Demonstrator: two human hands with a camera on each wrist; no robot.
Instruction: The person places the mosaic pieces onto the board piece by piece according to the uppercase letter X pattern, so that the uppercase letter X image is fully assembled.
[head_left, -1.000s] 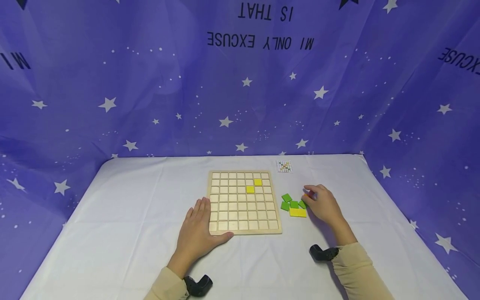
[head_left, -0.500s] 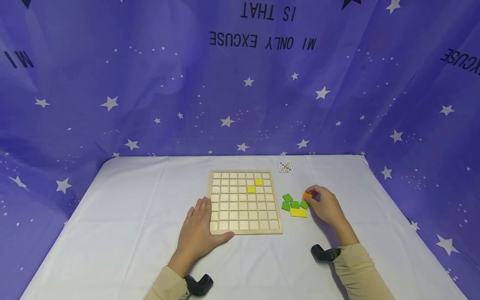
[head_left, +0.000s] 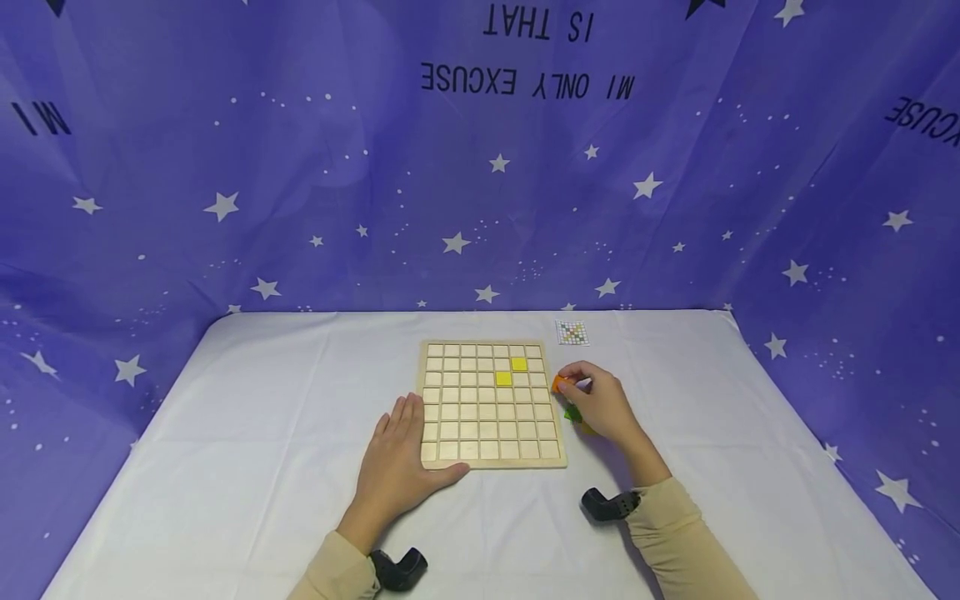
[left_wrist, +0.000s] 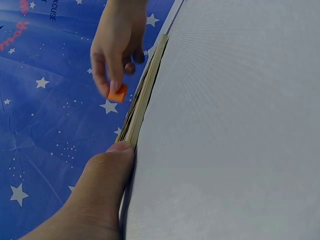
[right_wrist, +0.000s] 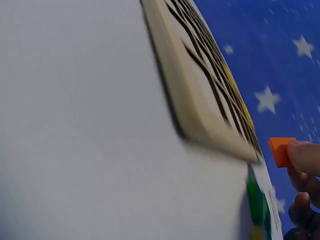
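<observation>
Between thumb and fingers, my right hand pinches an orange square tile, held in the air by the right edge of the wooden grid board. The left wrist view also shows this orange tile raised above the board's level. My left hand rests flat along the board's left edge, its straight thumb lying on the near edge. Two yellow tiles sit diagonally in the upper right cells. Under my right hand, green tiles show in part; most of that pile is hidden.
A small printed card with a coloured grid pattern lies beyond the board's far right corner. A white cloth covers the table. Purple star-printed fabric hangs behind and at both sides.
My right hand has picked up the orange tile from the pile and carried it left to the board's right edge. The left hand keeps its place on the board.
</observation>
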